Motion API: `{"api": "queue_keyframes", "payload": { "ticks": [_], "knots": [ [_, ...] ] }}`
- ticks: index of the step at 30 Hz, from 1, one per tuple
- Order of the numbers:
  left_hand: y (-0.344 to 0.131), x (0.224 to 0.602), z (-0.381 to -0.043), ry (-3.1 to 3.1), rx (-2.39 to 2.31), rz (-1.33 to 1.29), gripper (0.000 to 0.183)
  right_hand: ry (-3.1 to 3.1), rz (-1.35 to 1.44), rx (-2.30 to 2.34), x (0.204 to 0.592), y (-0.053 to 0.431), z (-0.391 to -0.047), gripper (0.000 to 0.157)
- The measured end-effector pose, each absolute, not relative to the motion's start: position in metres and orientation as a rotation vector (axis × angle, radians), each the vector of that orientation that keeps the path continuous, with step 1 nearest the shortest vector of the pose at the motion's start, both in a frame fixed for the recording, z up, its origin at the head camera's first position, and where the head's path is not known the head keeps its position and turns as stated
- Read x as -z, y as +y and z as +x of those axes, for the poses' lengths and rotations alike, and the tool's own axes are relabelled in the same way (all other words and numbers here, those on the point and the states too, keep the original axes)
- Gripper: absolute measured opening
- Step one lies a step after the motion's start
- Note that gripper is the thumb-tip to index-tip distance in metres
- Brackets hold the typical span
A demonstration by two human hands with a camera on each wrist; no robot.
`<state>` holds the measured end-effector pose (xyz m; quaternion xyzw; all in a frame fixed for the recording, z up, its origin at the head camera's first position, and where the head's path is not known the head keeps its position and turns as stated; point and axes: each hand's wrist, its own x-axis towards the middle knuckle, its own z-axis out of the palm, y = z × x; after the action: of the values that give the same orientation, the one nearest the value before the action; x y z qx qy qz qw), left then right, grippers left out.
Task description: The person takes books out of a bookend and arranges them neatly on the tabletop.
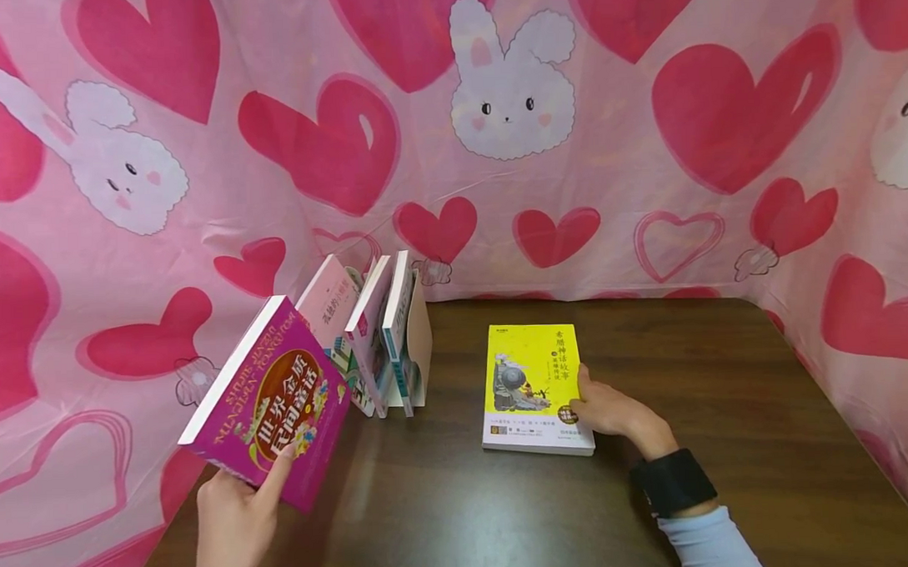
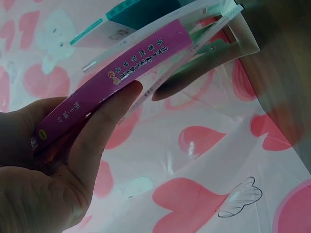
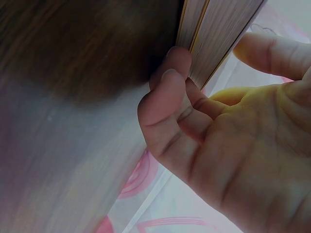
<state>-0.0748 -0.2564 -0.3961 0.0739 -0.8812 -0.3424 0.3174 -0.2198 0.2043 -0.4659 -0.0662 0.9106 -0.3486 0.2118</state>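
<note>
My left hand (image 1: 237,512) holds a purple book (image 1: 308,405) with a decorated cover, tilted above the table's left side. The thumb presses on its cover. In the left wrist view, the spine of the purple book (image 2: 116,77) faces the camera, between thumb and fingers. A yellow book (image 1: 532,364) with a white lower band lies flat, cover up, mid-table. At its right edge, my right hand (image 1: 608,407) grips it. The right wrist view shows curled fingers (image 3: 167,102) against the edge of the pages and the thumb at the cover side.
Just beyond the purple book, several books stand upright, among them a pink book (image 1: 327,300) and a thin white-spined book (image 1: 398,319), beside a cream bookend (image 1: 420,343). The brown wooden table (image 1: 689,350) is enclosed by pink fabric (image 1: 608,178) with hearts and rabbits.
</note>
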Motion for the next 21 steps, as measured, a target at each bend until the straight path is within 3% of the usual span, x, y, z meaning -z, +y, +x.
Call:
{"api": "queue_keyframes", "payload": {
  "ticks": [21],
  "knots": [
    [-0.243,0.395,-0.076,-2.366,1.016,0.109,0.018,2.525,-0.202,0.985,0.466,0.204,-0.220,0.089]
  ]
}}
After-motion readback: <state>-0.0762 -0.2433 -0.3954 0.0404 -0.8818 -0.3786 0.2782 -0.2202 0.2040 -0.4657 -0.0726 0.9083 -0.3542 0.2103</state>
